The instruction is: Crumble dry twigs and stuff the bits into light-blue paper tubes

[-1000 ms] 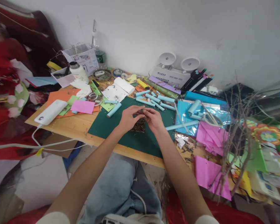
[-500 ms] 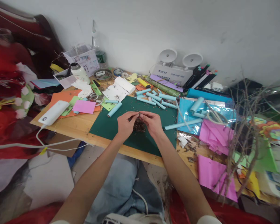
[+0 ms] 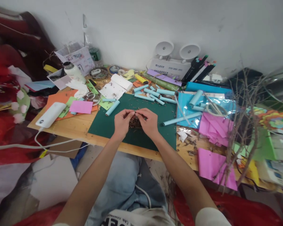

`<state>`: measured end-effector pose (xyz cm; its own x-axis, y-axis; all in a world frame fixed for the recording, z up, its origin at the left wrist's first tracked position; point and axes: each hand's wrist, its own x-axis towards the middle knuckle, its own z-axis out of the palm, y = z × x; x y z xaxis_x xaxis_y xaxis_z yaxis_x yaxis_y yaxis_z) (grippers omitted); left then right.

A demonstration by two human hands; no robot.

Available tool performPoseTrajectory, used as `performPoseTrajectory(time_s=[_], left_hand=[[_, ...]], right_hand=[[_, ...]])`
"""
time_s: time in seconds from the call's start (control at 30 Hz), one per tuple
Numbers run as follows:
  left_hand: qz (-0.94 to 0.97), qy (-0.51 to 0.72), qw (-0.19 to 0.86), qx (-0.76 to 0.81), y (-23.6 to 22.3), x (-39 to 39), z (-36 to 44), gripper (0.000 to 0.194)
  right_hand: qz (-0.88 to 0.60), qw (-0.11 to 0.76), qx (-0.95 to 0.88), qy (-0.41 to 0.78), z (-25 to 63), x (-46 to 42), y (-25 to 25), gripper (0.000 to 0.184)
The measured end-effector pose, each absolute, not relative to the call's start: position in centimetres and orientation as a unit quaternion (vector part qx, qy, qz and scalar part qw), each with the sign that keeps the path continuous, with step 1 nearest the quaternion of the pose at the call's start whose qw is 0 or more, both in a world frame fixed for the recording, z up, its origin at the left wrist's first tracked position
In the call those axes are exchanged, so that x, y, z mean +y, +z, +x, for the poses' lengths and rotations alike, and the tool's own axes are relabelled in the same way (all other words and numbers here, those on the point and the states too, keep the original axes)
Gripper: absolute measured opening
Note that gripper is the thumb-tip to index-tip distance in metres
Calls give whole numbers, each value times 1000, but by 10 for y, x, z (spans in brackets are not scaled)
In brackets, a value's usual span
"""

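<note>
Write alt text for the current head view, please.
A person's bare left hand and right hand hold their fingers close together over a heap of dark brown fragments on a flat dark green mat. Pale blue tubes lie beyond.

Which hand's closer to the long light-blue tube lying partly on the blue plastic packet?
Right. The right hand is just left of the long tube, not touching it; the left hand is farther left, beyond the dark pile.

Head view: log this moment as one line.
left hand: fingertips pinched; right hand: fingertips pinched, close to left's; anything held: too small to tell; brown scraps: heaped between hands, on green mat; light-blue paper tubes: scattered
</note>
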<state>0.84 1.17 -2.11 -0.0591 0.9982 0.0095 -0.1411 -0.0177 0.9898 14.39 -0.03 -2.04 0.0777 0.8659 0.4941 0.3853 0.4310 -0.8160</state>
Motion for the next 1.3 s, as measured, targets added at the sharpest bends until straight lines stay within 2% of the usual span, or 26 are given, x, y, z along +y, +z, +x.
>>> performPoseTrajectory(time_s=[0.23, 0.37, 0.77, 0.87, 1.03, 1.1, 1.23, 1.3], left_hand=[[381, 554, 568, 475, -16, 9, 13, 27], [401, 537, 567, 479, -19, 12, 11, 28], [577, 450, 457, 506, -8, 14, -12, 19], [589, 464, 419, 512, -9, 8, -7, 17], [596, 506, 352, 514, -7, -1, 5, 12], [574, 520, 374, 511, -8, -1, 7, 15], [486, 544, 482, 486, -14, 7, 7, 26], [459, 546, 509, 483, -16, 10, 5, 30]], right_hand=[[-512, 560, -607, 236, 146, 1, -24, 16], [-514, 532, -625, 249, 147, -2, -20, 18], [-474, 493, -692, 230, 148, 1, -16, 18], [-495, 475, -702, 191, 144, 0, -19, 18], [-517, 492, -683, 154, 137, -2, -25, 21], [-523, 506, -655, 204, 137, -2, -24, 18], [-495, 537, -556, 397, 139, 0, -22, 16], [-475, 551, -524, 444, 140, 0, -21, 18]])
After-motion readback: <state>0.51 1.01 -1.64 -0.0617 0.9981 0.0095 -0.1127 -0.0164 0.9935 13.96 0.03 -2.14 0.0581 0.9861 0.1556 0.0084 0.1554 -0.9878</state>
